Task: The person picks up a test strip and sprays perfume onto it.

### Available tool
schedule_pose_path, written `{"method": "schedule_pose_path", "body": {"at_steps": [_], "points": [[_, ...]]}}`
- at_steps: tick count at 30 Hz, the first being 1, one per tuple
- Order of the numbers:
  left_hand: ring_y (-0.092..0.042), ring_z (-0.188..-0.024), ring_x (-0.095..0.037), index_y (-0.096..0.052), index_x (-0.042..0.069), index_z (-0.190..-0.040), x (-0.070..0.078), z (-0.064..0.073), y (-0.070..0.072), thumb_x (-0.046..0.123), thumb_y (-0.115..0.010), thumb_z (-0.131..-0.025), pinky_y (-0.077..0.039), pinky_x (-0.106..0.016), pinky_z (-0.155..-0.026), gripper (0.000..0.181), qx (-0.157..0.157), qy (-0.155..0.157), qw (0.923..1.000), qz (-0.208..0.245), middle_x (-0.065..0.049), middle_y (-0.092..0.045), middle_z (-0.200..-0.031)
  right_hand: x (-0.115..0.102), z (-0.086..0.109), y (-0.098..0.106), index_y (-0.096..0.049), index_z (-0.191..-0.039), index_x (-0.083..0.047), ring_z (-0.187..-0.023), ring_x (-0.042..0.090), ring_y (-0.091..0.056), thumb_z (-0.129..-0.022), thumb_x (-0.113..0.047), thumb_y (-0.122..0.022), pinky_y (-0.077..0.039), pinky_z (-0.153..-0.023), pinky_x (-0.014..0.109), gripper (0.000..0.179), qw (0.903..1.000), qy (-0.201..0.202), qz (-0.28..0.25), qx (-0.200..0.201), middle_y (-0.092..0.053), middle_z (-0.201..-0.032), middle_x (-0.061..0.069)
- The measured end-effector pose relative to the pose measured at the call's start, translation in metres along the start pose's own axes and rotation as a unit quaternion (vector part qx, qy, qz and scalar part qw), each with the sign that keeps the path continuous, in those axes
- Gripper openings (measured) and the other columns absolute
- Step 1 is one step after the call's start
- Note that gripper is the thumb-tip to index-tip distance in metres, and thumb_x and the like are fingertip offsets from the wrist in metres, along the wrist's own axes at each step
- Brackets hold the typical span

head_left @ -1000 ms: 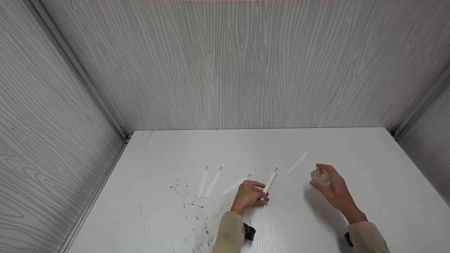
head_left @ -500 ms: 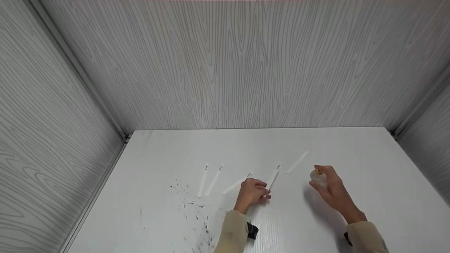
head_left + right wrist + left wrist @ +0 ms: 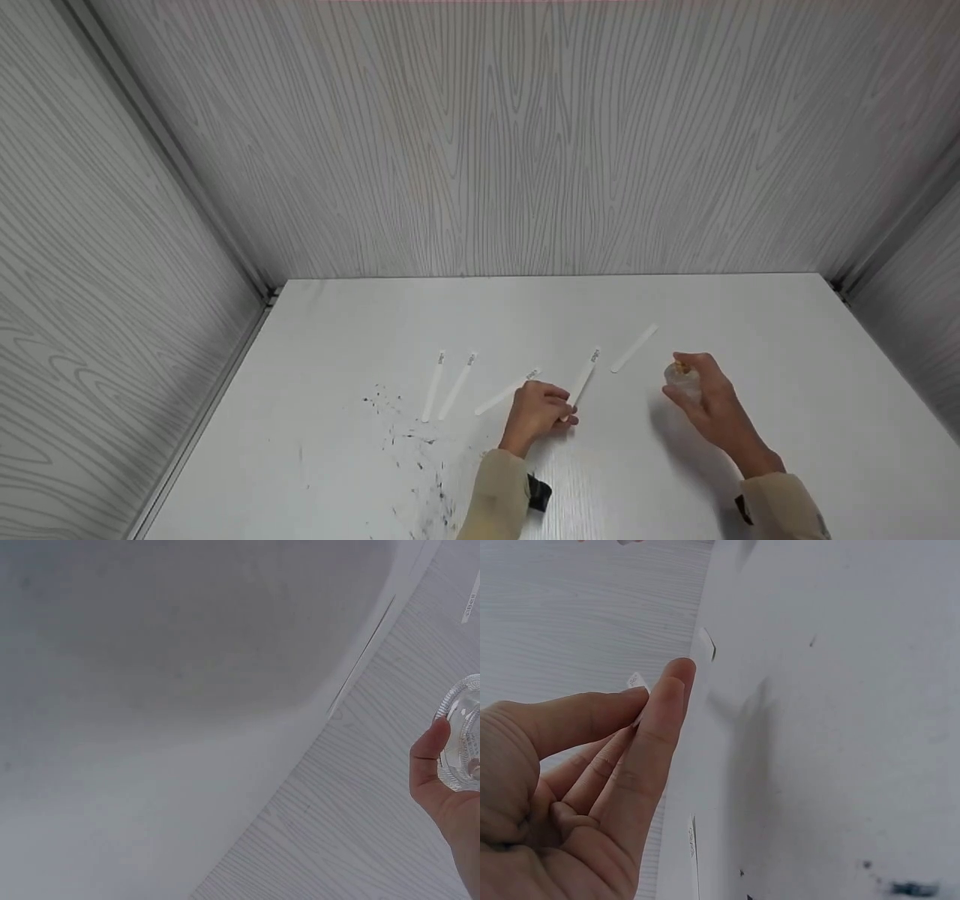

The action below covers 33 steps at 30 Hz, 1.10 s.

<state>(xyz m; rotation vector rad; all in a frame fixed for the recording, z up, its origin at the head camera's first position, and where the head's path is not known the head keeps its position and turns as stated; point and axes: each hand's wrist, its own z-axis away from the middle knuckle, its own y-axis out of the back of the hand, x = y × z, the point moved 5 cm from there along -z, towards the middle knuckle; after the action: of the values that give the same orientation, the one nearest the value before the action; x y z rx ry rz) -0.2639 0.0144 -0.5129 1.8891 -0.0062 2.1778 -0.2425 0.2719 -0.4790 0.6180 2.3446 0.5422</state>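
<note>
My left hand (image 3: 536, 412) pinches a white paper scent strip (image 3: 586, 375) between thumb and fingers, its printed end pointing away from me. In the left wrist view only the tip of that strip (image 3: 637, 680) shows past the thumb. To the right, my right hand (image 3: 716, 409) grips a clear round perfume bottle (image 3: 684, 384) with a gold-coloured top, held above the table. Its index finger lies at the top. The right wrist view catches the bottle's ribbed glass (image 3: 453, 709) at the frame edge, with the thumb (image 3: 429, 757) against it.
Several more white strips lie on the white table (image 3: 360, 315): two upright ones (image 3: 433, 390) at left, a slanted one (image 3: 499, 397) beside my left hand, another (image 3: 634, 348) farther right. Dark specks (image 3: 427, 441) mark the tabletop. Wood-grain panels (image 3: 480, 150) wall the back and sides.
My left hand has shifted slightly right and away from me, with the pinched strip. The right hand and the bottle have barely moved.
</note>
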Motion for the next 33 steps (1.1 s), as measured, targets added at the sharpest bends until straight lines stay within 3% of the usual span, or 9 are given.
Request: {"method": "schedule_pose_path", "body": {"at_steps": [6, 24, 33], "points": [[-0.075, -0.074, -0.025, -0.068, -0.017, -0.110, -0.0008, 0.0001, 0.0007, -0.011, -0.066, -0.090, -0.061, -0.028, -0.066, 0.021, 0.003, 0.007, 1.0000, 0.004, -0.016, -0.074, -0.085, -0.0007, -0.0009, 0.0017, -0.053, -0.122, 0.014, -0.093, 0.008, -0.051, -0.076, 0.021, -0.072, -0.039, -0.081, 0.012, 0.050, 1.0000, 0.004, 0.002, 0.006, -0.058, -0.105, 0.020], [-0.075, -0.074, -0.023, -0.068, -0.015, -0.108, -0.0017, -0.0004, 0.0011, -0.010, -0.070, -0.087, -0.061, -0.028, -0.067, 0.022, 0.003, 0.025, 0.9997, 0.003, -0.016, -0.074, -0.084, 0.0012, 0.0006, 0.0000, -0.049, -0.128, 0.011, -0.097, 0.010, -0.051, -0.080, 0.016, -0.073, -0.039, -0.079, 0.014, 0.055, 0.9979, -0.053, 0.027, 0.025, -0.057, -0.112, 0.024], [-0.074, -0.071, -0.020, -0.067, -0.016, -0.108, 0.0002, 0.0023, 0.0035, -0.012, -0.067, -0.088, -0.060, -0.025, -0.067, 0.020, -0.008, 0.033, 0.9994, 0.012, -0.014, -0.074, -0.083, 0.0013, 0.0003, 0.0020, -0.050, -0.126, 0.013, -0.099, 0.007, -0.050, -0.080, 0.016, -0.073, -0.038, -0.082, 0.012, 0.052, 0.9975, -0.055, 0.025, 0.036, -0.058, -0.113, 0.026]]}}
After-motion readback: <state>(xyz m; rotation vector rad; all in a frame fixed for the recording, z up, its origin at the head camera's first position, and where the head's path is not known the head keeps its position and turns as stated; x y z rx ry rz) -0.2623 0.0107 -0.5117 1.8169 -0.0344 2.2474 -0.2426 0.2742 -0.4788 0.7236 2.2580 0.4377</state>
